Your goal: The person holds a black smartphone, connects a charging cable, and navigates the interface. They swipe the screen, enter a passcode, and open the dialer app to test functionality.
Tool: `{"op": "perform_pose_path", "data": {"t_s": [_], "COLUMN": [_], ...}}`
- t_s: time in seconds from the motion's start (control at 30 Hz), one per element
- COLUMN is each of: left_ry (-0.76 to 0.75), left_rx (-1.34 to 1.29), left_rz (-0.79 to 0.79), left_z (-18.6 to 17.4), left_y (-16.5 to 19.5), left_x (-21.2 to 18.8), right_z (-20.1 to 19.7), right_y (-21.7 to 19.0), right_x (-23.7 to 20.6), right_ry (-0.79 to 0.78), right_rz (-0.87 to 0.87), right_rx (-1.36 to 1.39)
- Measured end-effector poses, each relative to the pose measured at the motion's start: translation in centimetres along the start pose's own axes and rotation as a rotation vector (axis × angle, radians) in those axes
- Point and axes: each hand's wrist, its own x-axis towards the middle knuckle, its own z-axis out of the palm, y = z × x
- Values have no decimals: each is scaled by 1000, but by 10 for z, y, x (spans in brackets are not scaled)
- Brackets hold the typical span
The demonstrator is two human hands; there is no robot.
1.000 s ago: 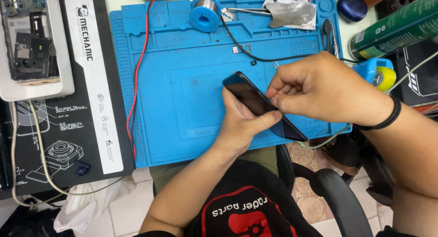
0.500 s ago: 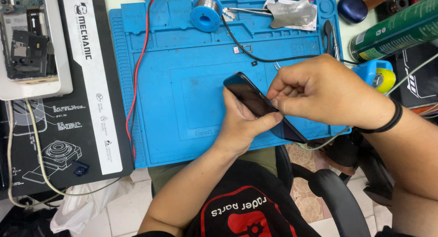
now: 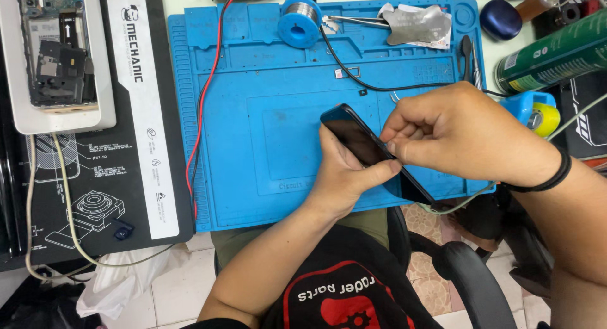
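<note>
Far off to the left of both hands, a white tray (image 3: 38, 117) holds an opened phone (image 3: 55, 47) with its boards and shields bare, lying flat inside the tray's rim on a black printed mat (image 3: 126, 177). Closer in, the blue work mat (image 3: 265, 126) spreads under everything, and a red wire (image 3: 203, 107) runs down its left edge. The left hand (image 3: 344, 177) grips the dark phone (image 3: 360, 142) from below, thumb pressed along the near edge and fingers wrapped under it, so the phone sits tilted above the mat, not resting on it. Just right of that thumb, the right hand (image 3: 461, 130) is closed in a pinch at the phone's upper edge; whether a pick or a bit of film sits between those fingertips I cannot tell. To my eye the work at that edge wants the left hand firm and steady and the pinch kept small and close to the glass, so the phone does not twist. Above the fingers, the mat's shallow trays along the top hold a blue solder spool (image 3: 298, 19), tweezers (image 3: 357, 20) and a crumpled silver sheet (image 3: 418, 25). Right of the right hand stand a green spray can (image 3: 553, 57) and a blue and yellow tool (image 3: 536, 114).
</note>
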Motion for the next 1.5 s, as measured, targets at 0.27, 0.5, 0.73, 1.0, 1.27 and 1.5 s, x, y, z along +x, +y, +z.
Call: {"op": "perform_pose_path", "data": {"t_s": [0.27,0.5,0.73,1.0,1.27,1.5], "left_ry": [-3,3,-3,-7,-12,-26], "left_rx": [11,17,14,7,7,29], "left_rz": [-3,-16,-7,3,-13,8], "left_z": [-1,1,1,1,0,0], "left_y": [1,2,3,3,3,1], "left_x": [-1,0,0,0,0,0], "right_z": [0,-1,-1,-1,-2,-1], "right_y": [2,2,1,0,-1,-2], "right_x": [1,1,1,1,1,1], "right_ry": [-3,-6,-9,-1,-5,-1], "right_rz": [-34,-35,-43,-38,-45,-37], "right_rx": [7,2,-6,-17,-25,-23]}}
